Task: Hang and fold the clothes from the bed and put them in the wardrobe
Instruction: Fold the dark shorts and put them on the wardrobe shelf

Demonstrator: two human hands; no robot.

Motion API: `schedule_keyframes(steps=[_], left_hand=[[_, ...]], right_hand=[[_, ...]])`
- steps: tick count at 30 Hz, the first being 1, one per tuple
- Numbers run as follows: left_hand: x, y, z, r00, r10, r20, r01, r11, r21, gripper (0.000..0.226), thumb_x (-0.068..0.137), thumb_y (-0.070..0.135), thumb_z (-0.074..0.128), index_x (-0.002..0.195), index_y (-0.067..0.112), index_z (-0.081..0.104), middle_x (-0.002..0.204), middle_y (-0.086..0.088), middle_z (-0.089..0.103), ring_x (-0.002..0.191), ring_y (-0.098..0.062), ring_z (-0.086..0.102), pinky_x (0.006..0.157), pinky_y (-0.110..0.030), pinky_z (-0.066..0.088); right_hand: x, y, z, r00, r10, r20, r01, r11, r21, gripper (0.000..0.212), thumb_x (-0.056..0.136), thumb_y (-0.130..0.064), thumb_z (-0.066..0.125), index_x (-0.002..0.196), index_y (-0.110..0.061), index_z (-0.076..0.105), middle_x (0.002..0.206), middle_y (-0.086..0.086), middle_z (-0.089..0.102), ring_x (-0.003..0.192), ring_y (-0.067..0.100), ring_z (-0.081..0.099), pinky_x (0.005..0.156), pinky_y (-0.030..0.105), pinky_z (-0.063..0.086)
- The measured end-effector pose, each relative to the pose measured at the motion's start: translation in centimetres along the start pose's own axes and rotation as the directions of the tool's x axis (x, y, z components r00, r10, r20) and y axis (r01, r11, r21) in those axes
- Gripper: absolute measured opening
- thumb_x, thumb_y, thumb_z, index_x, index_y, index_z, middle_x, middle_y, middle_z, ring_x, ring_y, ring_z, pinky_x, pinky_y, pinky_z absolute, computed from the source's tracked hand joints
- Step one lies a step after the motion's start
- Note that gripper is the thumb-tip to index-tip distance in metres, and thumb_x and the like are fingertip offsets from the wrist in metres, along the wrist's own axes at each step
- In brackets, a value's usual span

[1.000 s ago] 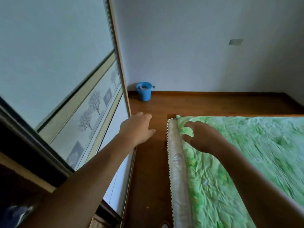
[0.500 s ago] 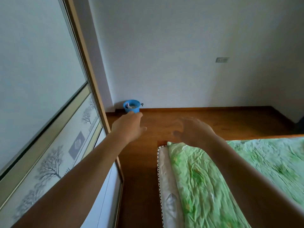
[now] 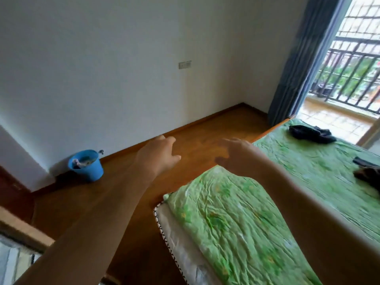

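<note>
The view has swung right since a second ago. The wardrobe's sliding door (image 3: 10, 262), which filled the left side, is now a sliver in the lower-left corner, and the far end of the bed has come into sight.

Nearest, both forearms stretch forward over the near corner of the bed (image 3: 236, 233), where the green sheet is crumpled over a pale mattress edge. The left hand (image 3: 158, 155) hangs above the wooden floor (image 3: 205, 124), empty, fingers loose and spread. The right hand (image 3: 236, 155) is above the bed's edge. It is blurred, but its fingers look extended and hold nothing.

Further left, a blue bucket (image 3: 86, 164) stands on the floor against the wall. At the far end of the bed lies a dark garment (image 3: 311, 133), with a second dark heap (image 3: 368, 174) at the right edge. Both are well apart from the hands. Behind them are a blue curtain (image 3: 298, 58) and a balcony railing (image 3: 349, 79).

From this corner the clothes look out of reach. Leaning across could drag the loose sheet along or cost the person their balance. The heaps are crumpled, so a quick grab may lift one unevenly and let part of it trail to the floor.
</note>
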State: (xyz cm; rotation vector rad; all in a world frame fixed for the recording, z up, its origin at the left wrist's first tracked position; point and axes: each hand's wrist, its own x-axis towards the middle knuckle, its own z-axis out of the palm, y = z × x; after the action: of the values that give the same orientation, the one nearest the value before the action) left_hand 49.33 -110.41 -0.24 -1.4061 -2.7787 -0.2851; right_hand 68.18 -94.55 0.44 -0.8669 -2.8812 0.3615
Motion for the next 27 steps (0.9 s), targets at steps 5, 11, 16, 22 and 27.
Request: schedule_keyframes(steps=[5, 11, 16, 22, 27], left_hand=[[5.5, 4.2, 0.9, 0.986, 0.16, 0.046, -0.159, 0.987, -0.025, 0.067, 0.092, 0.051, 0.062, 0.15, 0.025, 0.039, 0.147, -0.006, 0.047, 0.13, -0.027, 0.053, 0.097, -0.04, 0.049], [10.3, 10.6, 3.2, 0.943, 0.327, 0.064, -0.322, 0.943, -0.076, 0.065, 0.093, 0.05, 0.061, 0.149, 0.025, 0.04, 0.144, -0.008, 0.048, 0.128, -0.029, 0.052, 0.098, -0.043, 0.048], [13.3, 13.5, 5.0, 0.886, 0.448, 0.119, -0.434, 0.891, -0.131, 0.065, 0.091, 0.05, 0.062, 0.147, 0.025, 0.041, 0.14, -0.008, 0.05, 0.126, -0.029, 0.053, 0.098, -0.044, 0.049], [19.5, 14.5, 6.4, 0.762, 0.639, 0.106, -0.621, 0.767, -0.163, 0.066, 0.088, 0.052, 0.065, 0.145, 0.025, 0.044, 0.131, -0.011, 0.054, 0.118, -0.031, 0.056, 0.093, -0.042, 0.05], [24.0, 13.0, 5.9, 0.612, 0.783, 0.108, -0.752, 0.619, -0.225, 0.061, 0.087, 0.051, 0.066, 0.138, 0.025, 0.049, 0.127, -0.011, 0.056, 0.114, -0.031, 0.058, 0.092, -0.042, 0.051]], right_hand=[[-0.9, 4.4, -1.6, 0.982, 0.182, -0.043, -0.182, 0.983, -0.002, 0.049, 0.091, -0.055, 0.062, 0.135, -0.036, 0.053, 0.124, -0.002, 0.062, 0.108, 0.024, 0.062, 0.084, 0.035, 0.052], [-2.8, 10.5, -3.8, 0.93, 0.356, -0.091, -0.357, 0.934, 0.005, 0.053, 0.091, -0.053, 0.065, 0.137, -0.031, 0.055, 0.129, 0.002, 0.062, 0.117, 0.025, 0.06, 0.096, 0.041, 0.052], [-3.4, 12.9, -4.8, 0.871, 0.487, -0.064, -0.489, 0.872, -0.024, 0.056, 0.092, -0.053, 0.064, 0.14, -0.027, 0.053, 0.131, 0.006, 0.062, 0.117, 0.026, 0.06, 0.098, 0.043, 0.051], [-2.1, 12.4, -5.9, 0.733, 0.671, -0.109, -0.677, 0.736, -0.025, 0.057, 0.092, -0.055, 0.062, 0.142, -0.03, 0.051, 0.14, 0.006, 0.057, 0.125, 0.025, 0.055, 0.106, 0.043, 0.046], [0.8, 8.4, -4.8, 0.594, 0.783, -0.185, -0.793, 0.608, 0.029, 0.055, 0.089, -0.054, 0.066, 0.138, -0.033, 0.053, 0.139, 0.005, 0.057, 0.122, 0.025, 0.055, 0.103, 0.043, 0.047]])
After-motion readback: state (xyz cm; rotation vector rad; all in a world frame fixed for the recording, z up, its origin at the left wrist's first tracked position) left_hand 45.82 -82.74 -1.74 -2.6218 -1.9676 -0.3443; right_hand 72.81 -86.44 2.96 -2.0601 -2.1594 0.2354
